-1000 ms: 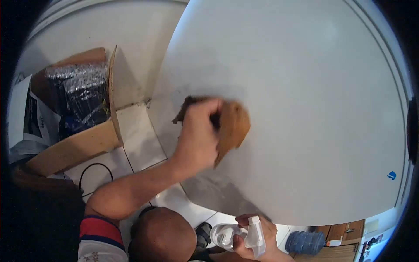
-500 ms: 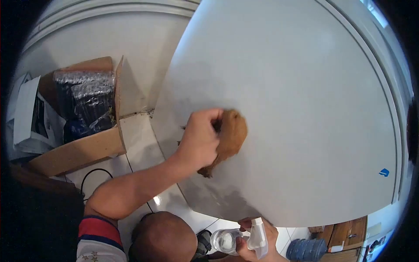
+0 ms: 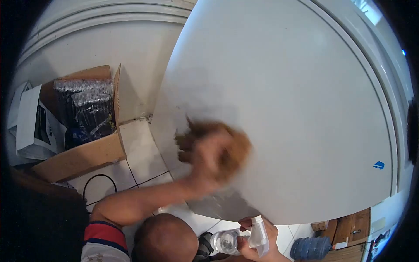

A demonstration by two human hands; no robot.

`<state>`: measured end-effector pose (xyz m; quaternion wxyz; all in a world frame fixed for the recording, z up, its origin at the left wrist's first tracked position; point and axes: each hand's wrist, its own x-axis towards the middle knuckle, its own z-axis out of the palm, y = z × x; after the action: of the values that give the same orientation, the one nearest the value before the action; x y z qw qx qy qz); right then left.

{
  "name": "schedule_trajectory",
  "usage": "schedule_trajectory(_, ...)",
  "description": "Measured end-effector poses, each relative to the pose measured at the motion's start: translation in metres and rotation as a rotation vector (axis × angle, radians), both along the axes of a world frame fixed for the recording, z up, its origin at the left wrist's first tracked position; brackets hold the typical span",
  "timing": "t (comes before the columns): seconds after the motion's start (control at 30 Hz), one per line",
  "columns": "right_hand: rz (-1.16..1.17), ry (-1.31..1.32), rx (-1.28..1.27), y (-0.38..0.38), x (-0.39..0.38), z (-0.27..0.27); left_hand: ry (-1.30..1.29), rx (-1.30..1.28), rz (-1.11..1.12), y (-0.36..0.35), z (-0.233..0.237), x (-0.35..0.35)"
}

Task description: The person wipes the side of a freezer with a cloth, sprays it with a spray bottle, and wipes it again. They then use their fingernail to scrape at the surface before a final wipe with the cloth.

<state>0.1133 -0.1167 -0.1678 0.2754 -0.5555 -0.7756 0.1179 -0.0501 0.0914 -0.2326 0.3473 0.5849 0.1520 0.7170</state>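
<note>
A large, smooth white panel (image 3: 297,122) fills the middle and right of the view. My left hand (image 3: 211,153), blurred by motion, presses a brown cloth (image 3: 238,153) against its lower left part. The cloth is bunched, with ragged edges sticking out beyond the fingers. Low in the view, by the panel's bottom edge, my right hand (image 3: 266,240) is wrapped round a clear spray bottle (image 3: 224,242) with a white trigger head. The bottle lies tilted on its side, clear liquid inside. Greyish wet-looking patches mark the panel around the cloth.
An open cardboard box (image 3: 83,159) with plastic-wrapped dark items and a white carton (image 3: 32,126) stands at left on the tiled floor (image 3: 142,150). A black cable (image 3: 100,176) curves nearby. My knee (image 3: 166,238), a blue water jug (image 3: 310,248) and wooden furniture (image 3: 349,229) are low down. Blue tape (image 3: 379,165) sticks to the panel.
My left hand has moved down and slightly right over the panel with the cloth, which is now more spread out. My right hand still holds the spray bottle in nearly the same place.
</note>
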Motion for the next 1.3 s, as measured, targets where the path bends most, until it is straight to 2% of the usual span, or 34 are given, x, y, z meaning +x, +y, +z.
schedule_trajectory(0.03,-0.034,0.008,-0.144,0.004,-0.011,0.016,0.111,0.148,0.156,-0.016,0.019,0.008)
schedule_trajectory(0.07,-0.023,0.007,-0.162,0.004,-0.009,0.012,0.221,0.281,0.316,-0.032,0.037,0.011)
schedule_trajectory(0.13,-0.035,-0.189,-0.051,-0.004,-0.001,0.006,0.198,0.25,0.347,-0.012,0.047,0.01)
schedule_trajectory(0.17,-0.017,-0.187,-0.055,-0.001,0.002,0.007,0.136,0.235,0.45,0.002,0.055,0.004)
schedule_trajectory(0.23,-0.007,-0.149,-0.053,-0.005,0.007,0.008,-0.044,-0.004,0.528,0.057,0.04,-0.014)
schedule_trajectory(0.27,-0.05,-0.104,-0.065,-0.009,0.01,0.003,-0.022,0.006,0.544,0.063,0.026,-0.016)
schedule_trajectory(0.33,-0.075,-0.019,-0.072,-0.008,0.011,0.0,0.095,0.108,0.947,0.059,-0.001,-0.025)
schedule_trajectory(0.37,-0.081,0.129,-0.046,-0.006,0.012,-0.011,0.107,0.114,0.975,0.045,-0.011,-0.025)
schedule_trajectory(0.4,-0.058,0.135,-0.059,-0.002,0.01,-0.01,0.155,0.149,0.805,0.018,-0.026,-0.014)
schedule_trajectory(0.47,0.063,-0.165,-0.023,0.001,0.013,0.0,0.224,0.191,0.443,-0.02,-0.05,0.012)
schedule_trajectory(0.5,0.1,0.042,0.008,0.017,-0.002,-0.001,0.223,0.177,0.446,-0.01,-0.079,0.014)
schedule_trajectory(0.53,0.097,0.043,0.003,0.016,0.001,0.001,0.247,0.049,0.53,0.01,-0.124,0.013)
schedule_trajectory(0.57,0.083,-0.063,-0.004,0.012,0.004,0.006,0.278,-0.08,0.608,0.023,-0.15,0.012)
schedule_trajectory(0.6,0.066,-0.168,-0.019,0.008,0.006,0.009,-0.082,-0.446,0.279,0.026,-0.109,-0.005)
schedule_trajectory(0.63,0.065,-0.155,-0.065,0.007,0.008,0.01,0.15,-0.18,0.635,0.055,-0.118,-0.021)
schedule_trajectory(0.67,0.059,-0.151,-0.08,0.007,0.006,0.011,0.216,-0.205,0.879,0.08,-0.118,-0.032)
schedule_trajectory(0.73,0.035,-0.116,-0.137,0.008,0.002,0.016,0.207,-0.477,0.801,0.116,-0.097,-0.071)
schedule_trajectory(0.77,0.072,-0.091,-0.17,0.011,-0.001,0.021,0.207,-0.466,0.801,0.122,-0.111,-0.071)
schedule_trajectory(0.83,0.078,-0.114,-0.121,0.005,0.013,0.009,0.473,-0.299,0.965,0.133,-0.154,-0.059)
schedule_trajectory(0.87,0.082,-0.14,-0.096,0.004,0.018,0.004,0.482,-0.291,0.962,0.115,-0.158,-0.048)
schedule_trajectory(0.93,0.038,-0.154,-0.163,0.01,0.008,0.013,0.69,-0.379,0.987,0.071,-0.162,-0.021)
schedule_trajectory(0.97,0.055,-0.048,-0.181,0.021,-0.006,0.024,0.695,-0.386,0.98,0.068,-0.141,-0.021)
schedule_trajectory(1.0,0.069,0.053,-0.206,0.026,-0.019,0.029,0.553,-0.416,0.942,0.065,-0.11,-0.027)
schedule_trajectory(1.03,0.068,0.039,-0.225,0.026,-0.028,0.026,0.403,-0.452,0.906,0.072,-0.095,-0.034)
schedule_trajectory(1.1,0.024,0.127,-0.149,0.031,-0.047,0.015,0.479,-0.182,1.125,0.12,-0.106,-0.061)
schedule_trajectory(1.13,0.028,0.109,-0.153,0.037,-0.053,0.005,0.466,-0.196,1.127,0.146,-0.118,-0.072)
schedule_trajectory(1.2,-0.054,0.321,-0.086,0.056,-0.061,-0.019,0.413,-0.587,0.609,0.184,-0.142,-0.087)
schedule_trajectory(1.3,-0.007,0.435,-0.043,0.089,-0.096,-0.039,0.461,-0.604,0.688,0.146,-0.16,-0.069)
